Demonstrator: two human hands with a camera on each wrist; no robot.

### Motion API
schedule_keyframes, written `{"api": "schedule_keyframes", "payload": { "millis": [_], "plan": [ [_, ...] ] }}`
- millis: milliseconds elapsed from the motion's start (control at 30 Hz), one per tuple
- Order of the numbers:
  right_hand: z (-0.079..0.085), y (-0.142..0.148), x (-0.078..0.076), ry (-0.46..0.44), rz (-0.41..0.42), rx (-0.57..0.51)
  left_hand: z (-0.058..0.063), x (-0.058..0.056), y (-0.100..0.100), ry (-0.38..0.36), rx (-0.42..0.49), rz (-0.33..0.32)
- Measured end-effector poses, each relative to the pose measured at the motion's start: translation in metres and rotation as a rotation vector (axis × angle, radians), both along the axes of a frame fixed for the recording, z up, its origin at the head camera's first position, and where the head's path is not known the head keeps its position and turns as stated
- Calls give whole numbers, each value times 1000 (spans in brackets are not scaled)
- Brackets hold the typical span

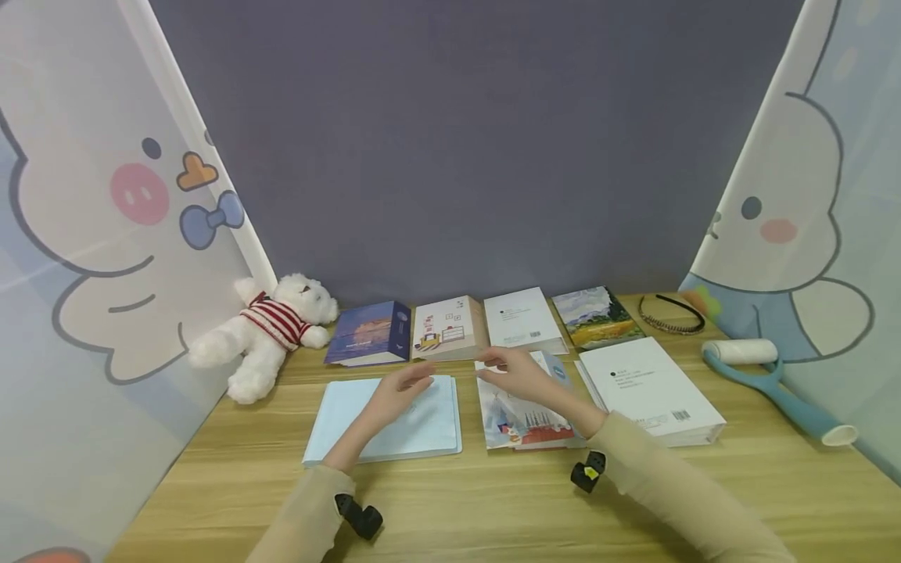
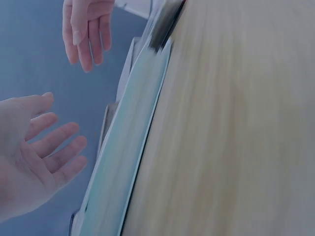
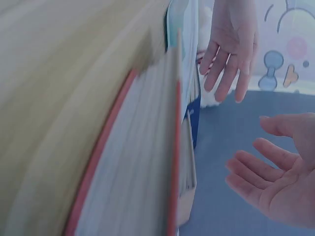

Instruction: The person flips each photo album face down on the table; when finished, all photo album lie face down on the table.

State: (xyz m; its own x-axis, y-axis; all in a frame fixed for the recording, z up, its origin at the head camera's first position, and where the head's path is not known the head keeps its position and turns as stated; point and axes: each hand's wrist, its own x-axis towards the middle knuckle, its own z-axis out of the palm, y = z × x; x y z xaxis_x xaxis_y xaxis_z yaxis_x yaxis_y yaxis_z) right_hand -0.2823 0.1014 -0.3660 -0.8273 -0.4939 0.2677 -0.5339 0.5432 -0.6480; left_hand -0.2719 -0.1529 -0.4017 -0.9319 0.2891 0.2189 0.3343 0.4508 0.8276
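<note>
My left hand [image 1: 400,395] hovers over a light blue folder-like booklet [image 1: 429,426], its fingers loosely bent and nothing in them. Above a thick book with an illustrated cover [image 1: 524,422] hangs my right hand [image 1: 517,374], fingers relaxed and apart. In the left wrist view the palm of the left hand [image 2: 39,152] faces the camera, thumb and fingers spread. The right wrist view shows the right hand [image 3: 275,172] likewise spread and holding nothing. The red-edged cover and page block [image 3: 142,147] of a thick book lie close by there.
Behind stand a purple book [image 1: 369,332], a cream book [image 1: 446,324], a white book [image 1: 521,317] and a landscape-painting book [image 1: 594,317]. A larger white book [image 1: 644,383] lies right. Further out are a headband [image 1: 672,317], a lint roller [image 1: 767,383] and, left, a teddy bear [image 1: 278,324].
</note>
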Motion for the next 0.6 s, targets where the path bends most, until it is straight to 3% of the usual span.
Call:
{"api": "schedule_keyframes", "payload": {
  "millis": [267, 500, 600],
  "plan": [
    [2, -40, -4, -13, 76, -10, 4, 7, -49, -1, -23, 122],
    [-1, -71, -7, 67, 159, 9, 3, 11, -85, 71, -3, 198],
    [-3, -84, -8, 63, 169, 44, 1, 13, -99, 51, -11, 245]
  ]
}}
